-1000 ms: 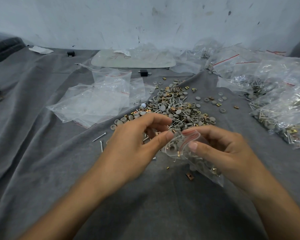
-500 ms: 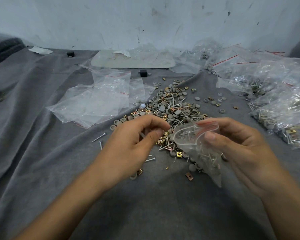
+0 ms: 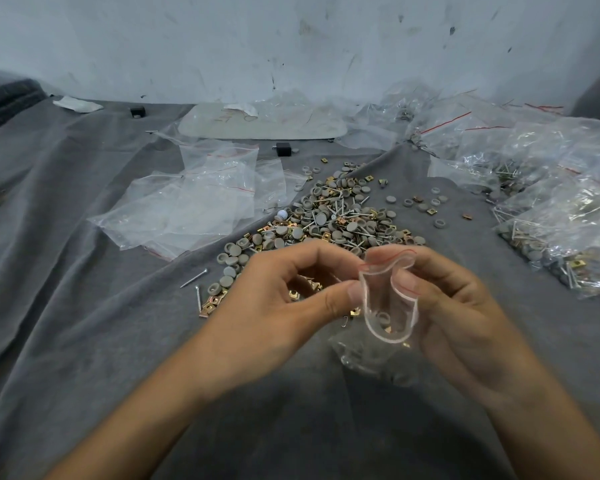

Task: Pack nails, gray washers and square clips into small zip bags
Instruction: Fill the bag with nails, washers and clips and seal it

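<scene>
Holding open the small zip bag point(image 3: 388, 306) is judged to be the step in hand. The bag is suspended just above the gray cloth-covered surface point(image 3: 84, 341), near centre, between both hands. Left hand point(image 3: 284, 306): thumb and forefinger are pinched on the left lip of the mouth. Right hand point(image 3: 465, 313): thumb is pressed on the right lip with fingers curled behind, so both grips are closed on the bag. The mouth is seen gaping, its red zip line curved. A few gray washers and a brass-coloured clip are visible at the bottom; nails inside cannot be confirmed. The mixed pile point(image 3: 340, 216) of nails, washers and clips lies just beyond the hands, with empty bags point(image 3: 194, 209) far left and filled bags point(image 3: 561, 216) right. Recommended: the bag is best supported by the right hand alone, mouth upward, so that nothing is spilled and the left is freed for picking. Nails should be dropped head first so the thin film is not pierced. The zip track should be cleared of parts before sealing.
</scene>
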Available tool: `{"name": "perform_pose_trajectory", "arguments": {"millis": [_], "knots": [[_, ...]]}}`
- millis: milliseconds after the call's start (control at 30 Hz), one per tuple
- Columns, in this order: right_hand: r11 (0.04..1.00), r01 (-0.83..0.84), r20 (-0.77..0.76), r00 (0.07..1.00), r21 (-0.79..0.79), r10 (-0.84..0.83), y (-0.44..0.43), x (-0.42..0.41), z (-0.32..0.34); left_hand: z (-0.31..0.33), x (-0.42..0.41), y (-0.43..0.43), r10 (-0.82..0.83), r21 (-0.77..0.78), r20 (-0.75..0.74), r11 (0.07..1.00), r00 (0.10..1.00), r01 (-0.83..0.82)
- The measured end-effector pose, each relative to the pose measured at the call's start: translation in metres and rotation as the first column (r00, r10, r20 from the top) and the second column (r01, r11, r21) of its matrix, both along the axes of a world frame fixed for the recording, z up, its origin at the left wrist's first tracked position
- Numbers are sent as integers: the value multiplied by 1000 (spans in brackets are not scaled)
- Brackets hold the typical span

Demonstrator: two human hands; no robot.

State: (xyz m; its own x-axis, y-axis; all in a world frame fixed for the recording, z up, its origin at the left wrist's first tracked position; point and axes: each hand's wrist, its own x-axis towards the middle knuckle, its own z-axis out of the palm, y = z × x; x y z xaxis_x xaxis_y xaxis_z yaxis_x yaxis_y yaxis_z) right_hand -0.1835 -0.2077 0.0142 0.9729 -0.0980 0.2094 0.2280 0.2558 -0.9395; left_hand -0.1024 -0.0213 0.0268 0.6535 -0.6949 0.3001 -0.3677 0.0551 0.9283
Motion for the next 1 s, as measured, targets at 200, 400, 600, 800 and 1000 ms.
{"name": "perform_pose_trajectory", "arguments": {"millis": [200, 400, 600, 800, 1000], "knots": [[1000, 27, -37, 999, 17, -26, 0, 1, 3, 3, 2, 2, 26, -32, 13, 999, 1000, -26], [998, 58, -14, 998, 7, -58, -3, 4, 2, 6, -3, 2, 155, -44, 169, 988, 973, -150], [668, 319, 288, 944, -672, -161, 0, -2, 25, 13, -10, 3, 246, -34, 389, 967, 888, -252], [456, 512, 506, 850, -728, -147, 15, -1, 39, 17, -15, 2, 224, -19, 444, 971, 868, -240], [444, 543, 529, 832, -713, -168, 19, 1, 43, 21, -13, 5, 242, -33, 448, 967, 861, -254]]}}
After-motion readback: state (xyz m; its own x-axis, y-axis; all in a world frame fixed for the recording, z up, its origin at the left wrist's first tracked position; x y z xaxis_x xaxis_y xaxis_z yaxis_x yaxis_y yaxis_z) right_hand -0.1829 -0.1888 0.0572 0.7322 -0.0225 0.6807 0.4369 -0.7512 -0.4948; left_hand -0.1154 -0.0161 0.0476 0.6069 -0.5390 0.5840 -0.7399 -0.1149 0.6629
